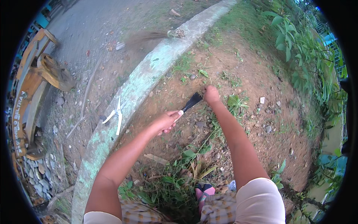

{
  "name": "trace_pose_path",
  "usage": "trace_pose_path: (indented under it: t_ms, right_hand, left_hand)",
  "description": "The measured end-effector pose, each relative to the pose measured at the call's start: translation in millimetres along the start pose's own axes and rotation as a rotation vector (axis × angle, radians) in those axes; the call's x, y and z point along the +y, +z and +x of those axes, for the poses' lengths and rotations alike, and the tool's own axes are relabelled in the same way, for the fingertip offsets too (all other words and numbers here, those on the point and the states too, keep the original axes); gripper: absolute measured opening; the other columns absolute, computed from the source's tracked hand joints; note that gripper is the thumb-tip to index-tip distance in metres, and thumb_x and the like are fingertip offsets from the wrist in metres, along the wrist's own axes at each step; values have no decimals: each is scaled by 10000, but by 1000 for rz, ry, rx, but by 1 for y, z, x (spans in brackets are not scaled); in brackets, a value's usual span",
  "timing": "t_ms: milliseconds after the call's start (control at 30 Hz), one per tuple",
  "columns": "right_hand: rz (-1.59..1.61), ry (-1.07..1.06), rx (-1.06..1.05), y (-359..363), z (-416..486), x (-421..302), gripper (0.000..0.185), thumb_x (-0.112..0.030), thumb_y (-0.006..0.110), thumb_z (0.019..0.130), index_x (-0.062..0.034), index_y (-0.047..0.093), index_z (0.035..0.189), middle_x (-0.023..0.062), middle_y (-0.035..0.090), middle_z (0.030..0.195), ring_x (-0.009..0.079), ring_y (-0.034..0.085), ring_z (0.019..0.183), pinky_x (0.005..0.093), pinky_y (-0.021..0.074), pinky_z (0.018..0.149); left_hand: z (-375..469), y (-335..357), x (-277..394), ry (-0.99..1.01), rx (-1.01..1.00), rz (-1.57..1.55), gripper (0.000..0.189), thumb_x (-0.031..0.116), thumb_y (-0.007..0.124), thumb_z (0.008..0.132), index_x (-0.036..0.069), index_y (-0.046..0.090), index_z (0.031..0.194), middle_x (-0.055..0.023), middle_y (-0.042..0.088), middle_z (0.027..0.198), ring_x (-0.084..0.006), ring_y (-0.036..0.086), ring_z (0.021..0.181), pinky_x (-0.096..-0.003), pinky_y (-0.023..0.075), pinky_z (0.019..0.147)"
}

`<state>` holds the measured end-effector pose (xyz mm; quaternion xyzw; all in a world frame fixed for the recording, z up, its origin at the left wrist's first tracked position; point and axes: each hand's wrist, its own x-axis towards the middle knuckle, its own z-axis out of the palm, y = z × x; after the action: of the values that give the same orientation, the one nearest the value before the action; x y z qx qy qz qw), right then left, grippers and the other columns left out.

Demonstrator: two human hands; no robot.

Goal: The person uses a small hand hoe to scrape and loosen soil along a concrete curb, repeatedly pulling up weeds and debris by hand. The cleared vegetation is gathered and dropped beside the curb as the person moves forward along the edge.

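My left hand [166, 121] grips the pale handle of a small hand tool with a flat black blade [193, 101], probably a garden trowel. The blade points up and to the right over the brown soil [179, 91], its tip beside my right hand. Low at the ground, my right hand [211, 94] has its fingers bent downward next to small weeds [203, 73]. Its fingertips are mostly hidden, so whatever they pinch cannot be made out. A leafy weed [234, 101] grows just right of that wrist.
White-handled pruning shears [119, 116] lie open on the mossy concrete curb [148, 70]. Farther along it rests a stick broom [174, 34]. Pulled greenery [179, 179] is heaped around my feet. Leafy shrubs [291, 36] line the right; a wooden bench [33, 81] stands left.
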<state>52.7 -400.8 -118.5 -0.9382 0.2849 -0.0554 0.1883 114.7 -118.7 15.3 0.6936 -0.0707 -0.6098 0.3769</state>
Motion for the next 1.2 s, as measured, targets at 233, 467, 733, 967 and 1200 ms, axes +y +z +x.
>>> trace_pose_path:
  t_ms: [233,467,733,967,1200]
  right_hand:
    - [149,156,-37,1,2,11,154,-181,655,765,-55,669,851,193,669,789,377,656,797,436,519,743]
    - [1,160,-2,-58,-2,49,179,-193,688,792,-56,656,902,171,677,834,341,659,825,426,513,744]
    - [-43,39,-103,-26,-20,43,175,-189,731,758,-78,675,881,127,686,820,314,663,796,409,509,731]
    - [109,164,-232,-35,-11,57,167,-223,655,762,-99,710,860,155,685,811,324,669,792,407,528,733]
    - [197,237,-240,-19,-2,56,212,-240,682,780,-72,680,911,162,691,873,302,668,845,394,512,777]
  left_hand:
    - [22,19,-16,500,426,845,463,364,490,975,236,441,1417,-152,646,724,-308,646,613,-441,522,564]
    - [-19,29,-39,409,197,1030,483,359,501,965,241,425,1427,-162,686,1032,-321,676,797,-456,556,740]
    - [-7,14,-7,73,-50,217,409,366,480,994,278,479,1394,49,418,607,-53,380,442,-226,322,364]
    - [17,46,-22,484,354,1027,498,391,457,988,259,364,1459,-151,661,756,-298,640,607,-450,544,596]
    - [-11,18,-57,681,153,823,497,395,458,990,236,381,1455,-147,662,755,-295,643,616,-400,529,583]
